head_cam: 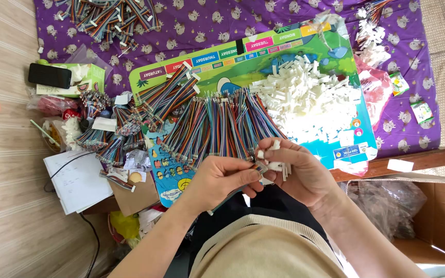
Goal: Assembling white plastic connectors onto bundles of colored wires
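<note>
My left hand [221, 180] pinches the end of a multicoloured ribbon wire bundle [227, 198], which trails down under the hand toward my lap. My right hand [294, 172] holds a few small white plastic connectors [280, 167] between its fingers, its thumb meeting the wire tips. Both hands touch just below a spread of coloured wire bundles [217, 126] lying on a bright cartoon board [263, 56]. A heap of white connectors [305, 98] lies on the board just above my right hand.
A purple patterned cloth [207, 20] covers the table, with more wire bundles [106, 15] at the top left. A black phone [50, 75] on a green box, white paper [78, 180] and clutter sit left. An open cardboard box [423, 216] with plastic bags stands at lower right.
</note>
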